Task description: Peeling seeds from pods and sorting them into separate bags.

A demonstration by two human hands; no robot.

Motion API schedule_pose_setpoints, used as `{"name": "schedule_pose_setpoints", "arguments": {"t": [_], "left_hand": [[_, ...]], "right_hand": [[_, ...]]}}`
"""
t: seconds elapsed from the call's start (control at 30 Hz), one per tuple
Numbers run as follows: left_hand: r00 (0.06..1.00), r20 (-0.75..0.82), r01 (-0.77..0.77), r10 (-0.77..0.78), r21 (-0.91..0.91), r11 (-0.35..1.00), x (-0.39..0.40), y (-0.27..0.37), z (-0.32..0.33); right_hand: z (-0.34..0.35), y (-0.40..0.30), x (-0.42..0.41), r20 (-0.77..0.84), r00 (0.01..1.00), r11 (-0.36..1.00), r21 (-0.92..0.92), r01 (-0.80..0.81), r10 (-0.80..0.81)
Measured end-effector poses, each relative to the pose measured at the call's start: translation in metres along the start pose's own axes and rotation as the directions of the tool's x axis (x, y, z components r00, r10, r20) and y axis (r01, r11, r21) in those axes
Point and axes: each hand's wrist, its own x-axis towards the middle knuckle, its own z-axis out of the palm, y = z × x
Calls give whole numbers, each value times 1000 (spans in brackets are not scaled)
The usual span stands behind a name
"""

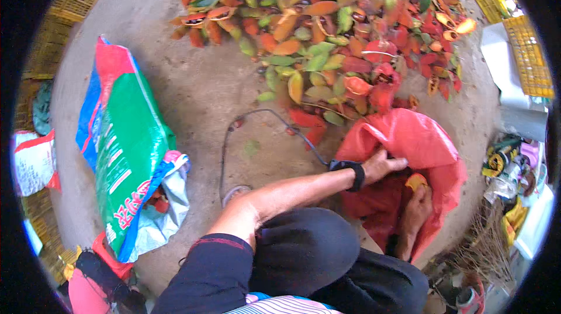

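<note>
In front of my right knee is a red woven plastic bag [418,132], its mouth open towards me. My left hand [380,168], with a black band and a small device at the wrist, reaches over the opening; its thumb points right and the other fingers are hidden. Inside the bag's mouth my right hand [418,208] has its fingers around an orange-yellow seed pod [416,181]. Just beyond the bag spreads a large heap of red, orange and green seed pods [324,29], some split open with dark seeds showing.
To the left lies a green and blue printed sack [131,138] with red pods in its mouth. A black cable [263,110] loops over the concrete floor [206,81] to my left wrist. Yellow plastic crates [528,55] and dry twigs [482,244] line the right side.
</note>
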Motion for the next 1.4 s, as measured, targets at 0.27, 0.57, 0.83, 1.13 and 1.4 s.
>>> {"name": "schedule_pose_setpoints", "arguments": {"t": [0.27,0.57,0.83,1.13,1.4], "left_hand": [[965,215,80,-149,300,950,-122,97,-69],[395,-345,639,851,769,16,-393,158,-97],[121,-828,992,548,89,-84,-543,114,-224],[230,-728,177,646,684,707,-409,254,-173],[232,-665,140,710,745,652,-387,262,-167]], "right_hand": [[25,-98,-4,606,795,751,519,-409,15],[116,-137,-9,786,446,867,497,-45,-428],[129,-169,-27,818,240,828,554,-84,-523],[147,-234,-63,424,346,471,880,60,-837],[214,-276,-105,26,307,146,916,375,-951]]}}
